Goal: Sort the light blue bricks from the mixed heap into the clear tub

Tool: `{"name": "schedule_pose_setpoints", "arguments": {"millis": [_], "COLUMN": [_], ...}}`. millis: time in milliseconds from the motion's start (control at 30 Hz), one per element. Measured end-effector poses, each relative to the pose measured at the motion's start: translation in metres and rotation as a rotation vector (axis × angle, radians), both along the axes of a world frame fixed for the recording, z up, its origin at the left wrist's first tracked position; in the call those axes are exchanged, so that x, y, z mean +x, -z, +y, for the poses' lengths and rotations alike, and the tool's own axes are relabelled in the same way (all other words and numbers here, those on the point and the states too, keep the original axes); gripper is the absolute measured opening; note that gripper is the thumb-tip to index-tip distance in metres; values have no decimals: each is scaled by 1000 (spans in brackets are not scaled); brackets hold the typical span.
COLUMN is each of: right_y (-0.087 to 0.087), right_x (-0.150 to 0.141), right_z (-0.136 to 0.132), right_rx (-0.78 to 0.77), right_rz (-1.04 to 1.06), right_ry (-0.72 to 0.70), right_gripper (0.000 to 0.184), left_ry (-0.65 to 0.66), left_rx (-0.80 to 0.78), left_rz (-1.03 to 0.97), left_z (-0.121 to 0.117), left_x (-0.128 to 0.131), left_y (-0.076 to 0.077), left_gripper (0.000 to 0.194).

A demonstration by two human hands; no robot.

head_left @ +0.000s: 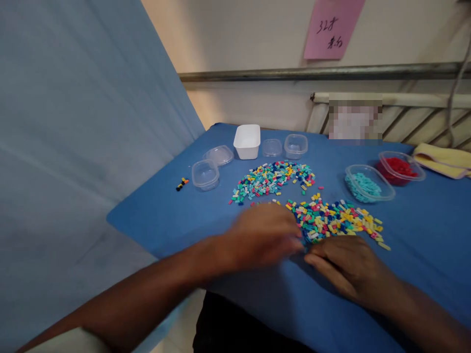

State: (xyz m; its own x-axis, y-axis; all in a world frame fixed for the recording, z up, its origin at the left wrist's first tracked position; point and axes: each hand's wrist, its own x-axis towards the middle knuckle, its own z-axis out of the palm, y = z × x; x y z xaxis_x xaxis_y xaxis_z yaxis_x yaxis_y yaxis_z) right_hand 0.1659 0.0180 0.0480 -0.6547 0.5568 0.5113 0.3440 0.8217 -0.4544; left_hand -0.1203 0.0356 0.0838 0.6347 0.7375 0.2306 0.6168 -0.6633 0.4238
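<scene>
My left hand [267, 228] is smeared by motion over the near left edge of a loose pile of small coloured plastic pieces [331, 220]. Its fingers are too blurred to read. At the near side of that pile, my right hand [348, 262] rests low with its fingers curled and the thumb along them. Whatever it may hold is hidden. Thumb tips of both hands come close to each other. Farther back lies a second pile of mixed pieces [272, 177], mostly turquoise, with yellow, pink, white and dark blue among them.
Right of the piles stand a clear tub of turquoise pieces [364, 185] and a clear tub of red pieces [399, 169], near a yellow cloth [441, 159]. Behind are a white container [247, 142], clear tubs [206, 175] and lids [220, 155]. A blue curtain [91, 122] hangs left.
</scene>
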Motion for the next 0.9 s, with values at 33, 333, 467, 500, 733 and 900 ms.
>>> {"name": "schedule_pose_setpoints", "arguments": {"millis": [33,333,467,500,733,900], "right_y": [0,3,3,3,6,4], "right_x": [-1,-17,-14,-13,-12,-9], "right_z": [0,-3,-2,-1,2,3], "right_rx": [11,118,124,126,145,152], "right_rz": [1,-52,-60,-61,-44,-52], "right_ry": [-5,-61,-44,-36,-40,-25], "right_gripper": [13,27,30,31,39,38], "left_ry": [-72,-348,-333,-331,-366,-415], "left_rx": [10,-65,14,39,60,24], "left_rz": [42,308,331,337,394,404], "left_z": [14,94,111,116,153,166], "left_x": [-17,-52,3,17,90,117], "left_y": [-1,31,35,34,32,32], "left_gripper": [53,92,77,73,60,73]}}
